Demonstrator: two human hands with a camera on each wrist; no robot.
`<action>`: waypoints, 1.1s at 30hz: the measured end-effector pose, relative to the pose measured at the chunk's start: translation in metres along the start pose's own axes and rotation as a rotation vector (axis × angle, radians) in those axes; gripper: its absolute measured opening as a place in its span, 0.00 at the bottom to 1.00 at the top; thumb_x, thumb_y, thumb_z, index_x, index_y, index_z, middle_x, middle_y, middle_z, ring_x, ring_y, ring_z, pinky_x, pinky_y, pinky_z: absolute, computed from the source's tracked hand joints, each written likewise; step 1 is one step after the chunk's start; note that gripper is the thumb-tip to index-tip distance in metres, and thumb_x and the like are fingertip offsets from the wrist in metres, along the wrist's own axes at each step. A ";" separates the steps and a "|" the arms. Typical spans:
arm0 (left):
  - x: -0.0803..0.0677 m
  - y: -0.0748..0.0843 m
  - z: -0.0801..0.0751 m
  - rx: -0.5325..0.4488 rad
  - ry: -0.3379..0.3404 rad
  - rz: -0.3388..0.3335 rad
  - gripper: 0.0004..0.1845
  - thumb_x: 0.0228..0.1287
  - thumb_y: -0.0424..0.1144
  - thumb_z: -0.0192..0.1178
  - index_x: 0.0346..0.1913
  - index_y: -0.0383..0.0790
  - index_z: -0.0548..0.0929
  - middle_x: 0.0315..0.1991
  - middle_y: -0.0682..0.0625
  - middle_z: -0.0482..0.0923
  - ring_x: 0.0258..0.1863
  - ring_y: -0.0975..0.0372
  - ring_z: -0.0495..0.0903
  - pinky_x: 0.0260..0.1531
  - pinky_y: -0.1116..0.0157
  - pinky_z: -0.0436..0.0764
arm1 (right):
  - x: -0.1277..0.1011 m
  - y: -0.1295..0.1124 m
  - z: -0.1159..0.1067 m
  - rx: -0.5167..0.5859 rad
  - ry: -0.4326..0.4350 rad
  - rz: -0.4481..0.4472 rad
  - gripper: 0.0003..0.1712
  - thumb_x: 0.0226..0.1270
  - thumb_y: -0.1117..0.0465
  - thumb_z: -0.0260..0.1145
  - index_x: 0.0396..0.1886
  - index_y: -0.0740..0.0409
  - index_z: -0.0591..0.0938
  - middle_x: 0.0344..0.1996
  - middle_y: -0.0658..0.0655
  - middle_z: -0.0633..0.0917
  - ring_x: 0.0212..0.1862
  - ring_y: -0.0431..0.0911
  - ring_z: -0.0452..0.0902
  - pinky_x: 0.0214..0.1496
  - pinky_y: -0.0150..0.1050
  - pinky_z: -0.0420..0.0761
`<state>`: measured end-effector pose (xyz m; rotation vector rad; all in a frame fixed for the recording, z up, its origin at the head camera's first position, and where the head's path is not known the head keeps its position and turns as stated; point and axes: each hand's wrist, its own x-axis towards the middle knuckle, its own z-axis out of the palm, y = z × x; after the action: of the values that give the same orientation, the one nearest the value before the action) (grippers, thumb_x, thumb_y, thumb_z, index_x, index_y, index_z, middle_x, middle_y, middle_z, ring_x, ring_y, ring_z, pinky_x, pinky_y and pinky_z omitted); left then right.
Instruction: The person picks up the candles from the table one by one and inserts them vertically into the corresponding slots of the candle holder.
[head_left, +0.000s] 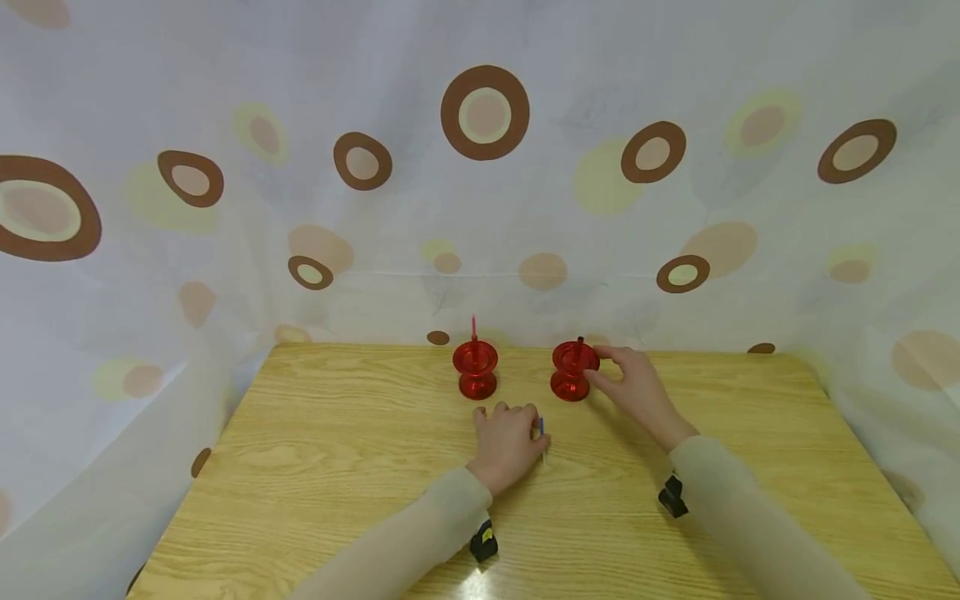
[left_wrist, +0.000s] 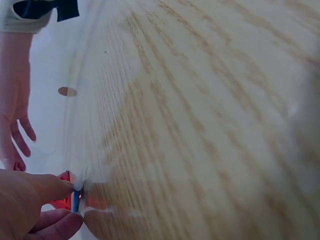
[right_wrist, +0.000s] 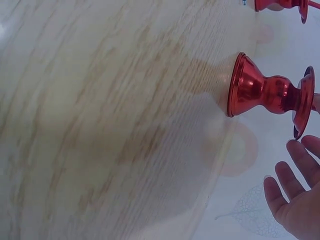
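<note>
Head view: the left hand [head_left: 508, 442] rests curled on the wood-grain table [head_left: 315, 467], pinching a thin blue candle [head_left: 541, 427] standing roughly upright. The right hand [head_left: 637, 385], fingers relaxed, touches the right glossy red metal spool-shaped candlestick [head_left: 573, 372]. Left wrist view: fingertips [left_wrist: 60, 189] pinch the candle [left_wrist: 76, 200]. Right wrist view: the candlestick's [right_wrist: 265, 92] long axis stands perpendicular to the tabletop.

holders [head_left: 475, 369] [head_left: 573, 372] side by side | table [head_left: 315, 467] rear | curtain [head_left: 225, 250] behind
</note>
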<state>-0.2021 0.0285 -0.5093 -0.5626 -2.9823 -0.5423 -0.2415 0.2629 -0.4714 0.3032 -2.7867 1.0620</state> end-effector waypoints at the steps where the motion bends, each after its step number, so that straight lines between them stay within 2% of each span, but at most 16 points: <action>1: 0.000 0.000 -0.001 0.001 0.000 0.001 0.12 0.68 0.52 0.70 0.35 0.51 0.81 0.24 0.60 0.76 0.36 0.58 0.74 0.55 0.39 0.68 | 0.000 0.000 0.000 -0.002 0.002 0.004 0.30 0.76 0.54 0.68 0.69 0.69 0.76 0.64 0.70 0.80 0.68 0.67 0.70 0.73 0.66 0.65; 6: 0.000 0.000 -0.003 0.023 0.022 0.013 0.11 0.67 0.47 0.71 0.31 0.51 0.81 0.25 0.59 0.78 0.34 0.59 0.74 0.53 0.41 0.69 | 0.001 0.000 0.002 -0.012 0.001 0.010 0.32 0.76 0.53 0.68 0.69 0.69 0.76 0.64 0.70 0.80 0.68 0.67 0.70 0.73 0.67 0.66; 12: 0.000 0.001 -0.003 0.145 0.068 0.059 0.07 0.67 0.43 0.71 0.33 0.49 0.84 0.29 0.55 0.84 0.35 0.58 0.77 0.53 0.41 0.71 | 0.003 0.000 0.002 -0.011 0.008 0.004 0.31 0.76 0.54 0.69 0.69 0.70 0.76 0.63 0.71 0.81 0.67 0.67 0.71 0.72 0.66 0.67; 19: 0.000 0.004 -0.006 0.244 0.046 0.097 0.08 0.68 0.43 0.70 0.33 0.47 0.83 0.31 0.53 0.85 0.39 0.56 0.80 0.58 0.38 0.70 | 0.003 0.000 0.003 -0.014 0.015 -0.003 0.32 0.74 0.53 0.70 0.68 0.69 0.78 0.63 0.71 0.81 0.67 0.68 0.72 0.71 0.66 0.68; 26: 0.001 0.002 -0.006 0.168 0.054 0.091 0.04 0.64 0.38 0.70 0.32 0.48 0.86 0.30 0.54 0.85 0.37 0.56 0.78 0.55 0.39 0.70 | 0.004 0.003 0.002 0.019 0.006 -0.030 0.33 0.72 0.54 0.73 0.69 0.68 0.78 0.64 0.70 0.81 0.68 0.68 0.73 0.71 0.66 0.68; 29: 0.004 0.000 -0.004 0.124 0.048 0.092 0.02 0.63 0.38 0.71 0.34 0.50 0.90 0.32 0.55 0.86 0.37 0.57 0.78 0.56 0.38 0.70 | 0.004 0.005 0.003 0.050 -0.004 -0.039 0.33 0.72 0.53 0.73 0.70 0.67 0.78 0.64 0.68 0.81 0.68 0.67 0.73 0.72 0.66 0.68; 33: 0.007 -0.002 -0.004 0.066 0.025 0.089 0.03 0.65 0.39 0.71 0.39 0.51 0.91 0.35 0.55 0.86 0.38 0.57 0.78 0.59 0.36 0.68 | 0.002 0.006 0.004 0.031 -0.016 -0.007 0.36 0.73 0.49 0.72 0.72 0.64 0.76 0.64 0.68 0.81 0.67 0.68 0.72 0.70 0.68 0.68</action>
<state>-0.2090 0.0278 -0.5052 -0.6736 -2.9221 -0.4395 -0.2451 0.2642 -0.4783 0.3263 -2.7833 1.1063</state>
